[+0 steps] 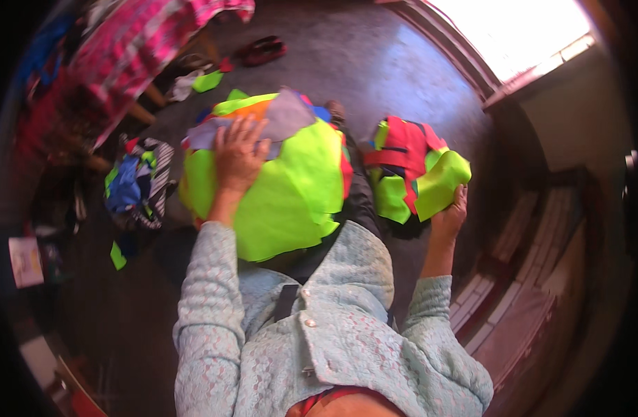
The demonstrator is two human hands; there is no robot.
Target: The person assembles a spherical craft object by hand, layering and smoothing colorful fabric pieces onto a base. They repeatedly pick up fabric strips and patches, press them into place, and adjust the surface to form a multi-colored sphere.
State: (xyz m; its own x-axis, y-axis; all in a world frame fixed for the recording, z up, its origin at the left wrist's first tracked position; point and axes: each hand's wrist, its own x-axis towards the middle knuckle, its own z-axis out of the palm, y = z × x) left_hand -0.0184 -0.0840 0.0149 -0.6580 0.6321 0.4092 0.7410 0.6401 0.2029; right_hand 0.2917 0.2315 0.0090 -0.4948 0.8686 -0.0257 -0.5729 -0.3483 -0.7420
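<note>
A large rounded heap of cloth pieces, mostly neon yellow-green fabric [284,201], sits in front of me. Grey cloth [291,121] and orange cloth [253,111] show at its top. My left hand [241,156] lies flat on this heap with its fingers spread. Off to the right, my right hand [454,210] grips the edge of a neon yellow-green fabric piece [440,186]. That piece is lifted in front of a smaller pile of red cloth [409,142] and other scraps. The right thumb and some fingers are partly hidden.
At the left, a bundle of blue and striped cloth [131,184] lies on the dark floor [326,52]. A small green scrap [117,256] is near it. Dark red footwear [261,51] sits at the back. Pink patterned cloth [138,52] hangs far left; a bright doorway [520,35] opens far right.
</note>
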